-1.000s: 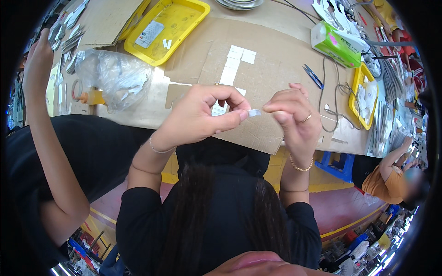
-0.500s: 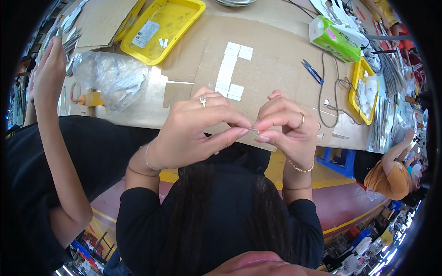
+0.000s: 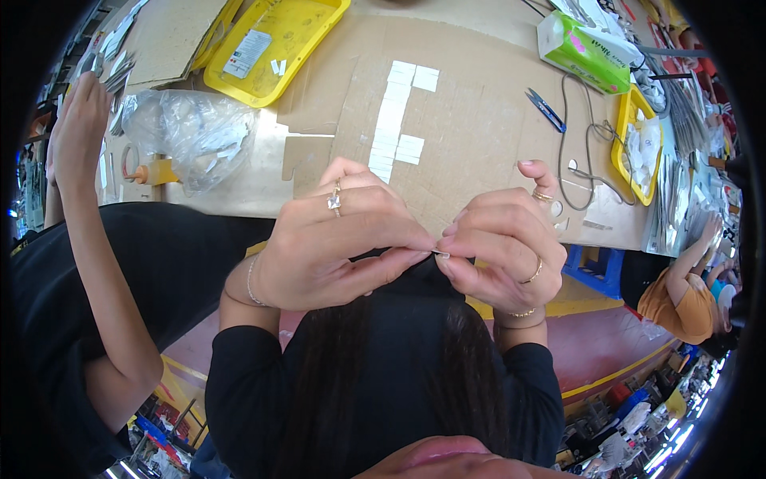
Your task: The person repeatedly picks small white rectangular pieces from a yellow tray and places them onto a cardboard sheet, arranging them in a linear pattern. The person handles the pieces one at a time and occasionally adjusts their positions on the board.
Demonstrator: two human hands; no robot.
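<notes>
Fingertips of left hand (image 3: 335,243) and right hand (image 3: 499,247) meeting, both pinching tiny white piece (image 3: 441,254) between them

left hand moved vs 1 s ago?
Yes. The left hand has come down toward the body, away from the white squares on the cardboard, and now meets the right hand at the fingertips.

Two yellow trays (image 3: 271,48) (image 3: 626,132), one green box (image 3: 582,52), one blue snips (image 3: 546,109)
</notes>
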